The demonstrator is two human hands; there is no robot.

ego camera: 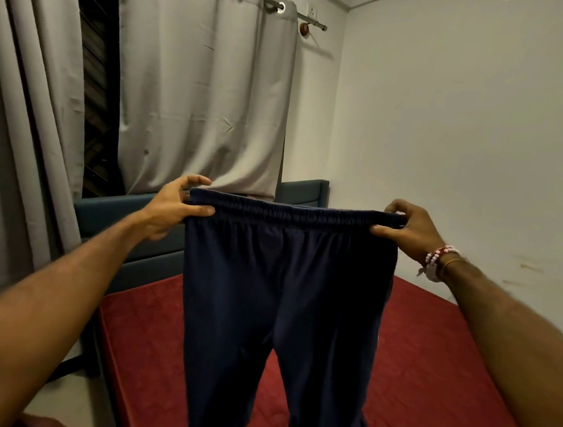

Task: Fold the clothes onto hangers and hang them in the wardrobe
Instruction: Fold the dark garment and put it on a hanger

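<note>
The pale wall (pixel 470 128) fills the right side of the room ahead of me. Grey curtains (pixel 199 85) hang from a rod (pixel 312 21) on the left, parted over a dark window (pixel 95 92). Below me lies the bed (pixel 412 380) with its red cover, set against the wall, and a teal headboard (pixel 304 189) runs along its far end under the curtains. I hold the navy pants (pixel 280 282) up in the air in front of me, above the bed and not touching it as far as I can see. They hang flat and straight down, the two legs apart and running out of sight at the bottom edge. The elastic waistband (pixel 294 212) is drawn level between my arms. My left grip (pixel 174 208) pinches the waistband's left end, thumb in front and fingers curled behind the cloth. My right grip (pixel 409 230) pinches the right end in the same way, thumb on the front. Both arms reach well out from me. On my right wrist sit beaded bracelets (pixel 435 259) in pink and white, with a thin gold band just beside them.
</note>
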